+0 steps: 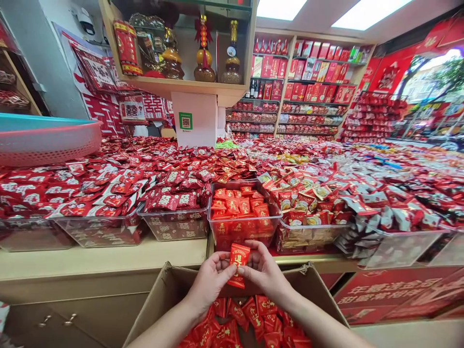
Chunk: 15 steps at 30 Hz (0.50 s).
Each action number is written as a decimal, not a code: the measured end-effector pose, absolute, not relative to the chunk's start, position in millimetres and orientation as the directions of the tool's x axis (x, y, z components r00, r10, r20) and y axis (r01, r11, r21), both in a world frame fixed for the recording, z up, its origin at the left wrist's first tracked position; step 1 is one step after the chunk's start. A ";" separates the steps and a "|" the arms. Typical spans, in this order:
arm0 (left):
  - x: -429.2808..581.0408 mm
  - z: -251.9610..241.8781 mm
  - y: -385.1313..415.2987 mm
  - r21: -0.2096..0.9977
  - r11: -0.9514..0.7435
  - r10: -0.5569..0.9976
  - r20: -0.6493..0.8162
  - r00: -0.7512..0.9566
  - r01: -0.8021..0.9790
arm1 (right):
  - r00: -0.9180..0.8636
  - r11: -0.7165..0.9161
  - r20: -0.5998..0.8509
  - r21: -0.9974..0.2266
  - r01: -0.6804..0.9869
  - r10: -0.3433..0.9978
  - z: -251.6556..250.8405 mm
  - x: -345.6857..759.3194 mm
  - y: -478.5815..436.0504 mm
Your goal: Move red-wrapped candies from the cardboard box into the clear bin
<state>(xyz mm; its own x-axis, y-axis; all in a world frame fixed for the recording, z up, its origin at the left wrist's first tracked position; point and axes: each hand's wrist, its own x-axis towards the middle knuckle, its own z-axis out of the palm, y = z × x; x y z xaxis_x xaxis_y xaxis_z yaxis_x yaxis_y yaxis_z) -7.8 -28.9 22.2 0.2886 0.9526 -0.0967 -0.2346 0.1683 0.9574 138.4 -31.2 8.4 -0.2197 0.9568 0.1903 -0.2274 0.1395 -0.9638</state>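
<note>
Both hands meet over an open cardboard box point(163, 295). The left hand point(209, 280) and the right hand point(266, 273) are drawn together and clamped on one small red packet point(239, 263), which they hold upright between them, thumbs and fingertips pinching its two sides. The packet hangs above the box's far edge, just in front of the tabletop point(97, 261).

Below the hands, the box holds a loose heap of more red packets point(250, 324) of the same kind. Directly beyond the held packet, on the tabletop, stands a clear plastic bin point(244, 227) filled with matching red packets. To its left and right sit other clear bins point(174, 224) piled with red and gold wrapped sweets, and the display runs far back. At the left edge a pink and blue basket point(47, 140) rests above the sweets. Shelves point(308, 72) at the back carry red boxes.
</note>
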 end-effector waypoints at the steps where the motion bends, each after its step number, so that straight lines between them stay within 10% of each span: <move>1: -7.3 20.8 -28.8 0.957 0.168 0.957 -0.101 0.272 -0.238 | -0.228 0.153 0.200 -0.966 -0.207 0.953 8.0 138.5 -30.9; 15: -18.6 26.3 -19.9 0.988 -0.137 0.896 0.091 0.434 0.077 | -0.316 0.289 0.245 -0.952 0.098 0.917 7.4 136.8 -36.1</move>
